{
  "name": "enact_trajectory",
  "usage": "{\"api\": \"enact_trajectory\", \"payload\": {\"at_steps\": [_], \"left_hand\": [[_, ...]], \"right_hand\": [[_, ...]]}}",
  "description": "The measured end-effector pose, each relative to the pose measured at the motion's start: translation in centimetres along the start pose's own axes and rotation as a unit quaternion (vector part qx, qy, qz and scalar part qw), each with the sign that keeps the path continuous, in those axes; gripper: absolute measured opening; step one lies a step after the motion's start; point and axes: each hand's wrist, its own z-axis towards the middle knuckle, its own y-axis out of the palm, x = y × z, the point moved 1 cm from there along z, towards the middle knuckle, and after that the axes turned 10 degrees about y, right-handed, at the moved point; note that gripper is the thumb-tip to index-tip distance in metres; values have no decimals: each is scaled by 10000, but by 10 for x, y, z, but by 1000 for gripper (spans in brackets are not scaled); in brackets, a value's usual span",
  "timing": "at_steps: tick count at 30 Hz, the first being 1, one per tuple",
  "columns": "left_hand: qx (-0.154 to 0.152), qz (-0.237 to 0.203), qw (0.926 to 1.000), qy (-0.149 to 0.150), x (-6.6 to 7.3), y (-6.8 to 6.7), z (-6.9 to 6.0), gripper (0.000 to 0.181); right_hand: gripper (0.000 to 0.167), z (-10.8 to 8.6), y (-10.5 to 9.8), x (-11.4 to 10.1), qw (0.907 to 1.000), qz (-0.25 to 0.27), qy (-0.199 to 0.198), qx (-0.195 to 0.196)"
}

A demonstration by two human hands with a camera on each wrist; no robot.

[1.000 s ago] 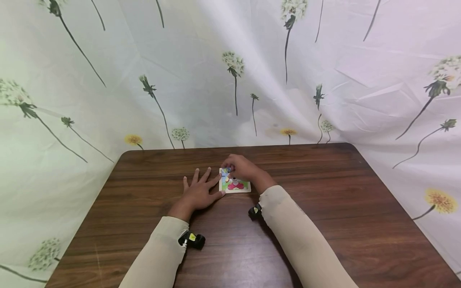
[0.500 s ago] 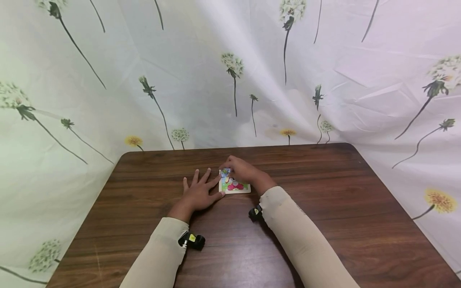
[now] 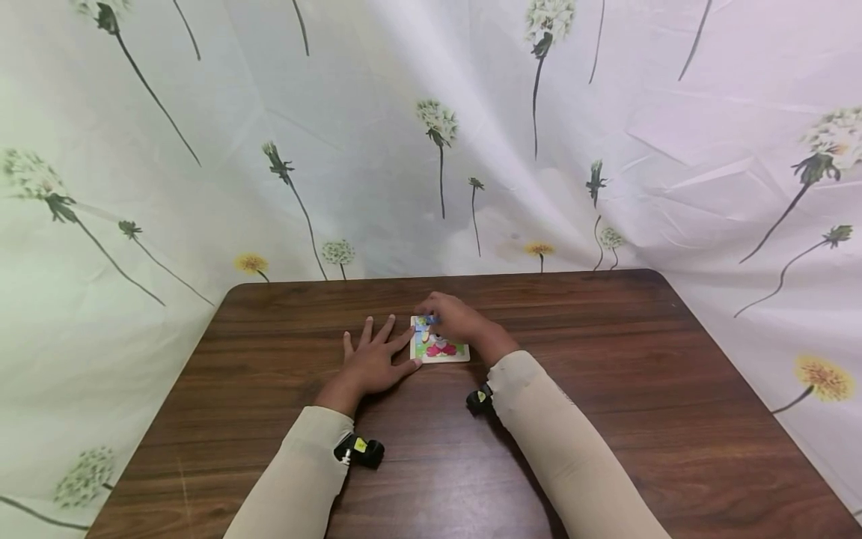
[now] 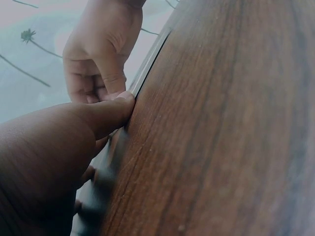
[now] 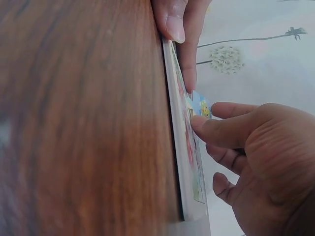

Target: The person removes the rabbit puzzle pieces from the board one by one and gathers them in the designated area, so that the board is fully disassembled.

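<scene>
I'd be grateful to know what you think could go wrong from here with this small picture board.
The small piece pinched by the right hand is tilted against the board, so it might slip or catch. The left hand sits only at the board's left side, so a firm push might shift or swivel the board on the table.

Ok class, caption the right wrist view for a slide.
Right hand pinches a blue piece at the picture board, which the left hand touches.

A dandelion-printed cloth [image 3: 377,180] hangs behind a brown wooden table [image 3: 673,397].
</scene>
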Motion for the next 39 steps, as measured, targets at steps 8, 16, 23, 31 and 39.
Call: {"api": "enact_trajectory", "payload": {"at_steps": [8,16,23,31,39], "left_hand": [[-13,22,10000,-13,-1,1,1,74],[-8,0,10000,2,-1,0,1,74],[7,-14,10000,-17,0,0,1,74],[-9,15,10000,-1,-2,2,0,74],[-17,8,10000,18,-3,1,1,75]], "right_hand": [[41,-2,-1,1,9999,74,-90,65],[42,-2,-1,2,9999,-86,-15,53],[42,-2,-1,2,9992,-352,89,175],[34,-5,-3,11,9993,-97,-18,370],[32,-19,-14,30,9978,-268,-192,573]]}}
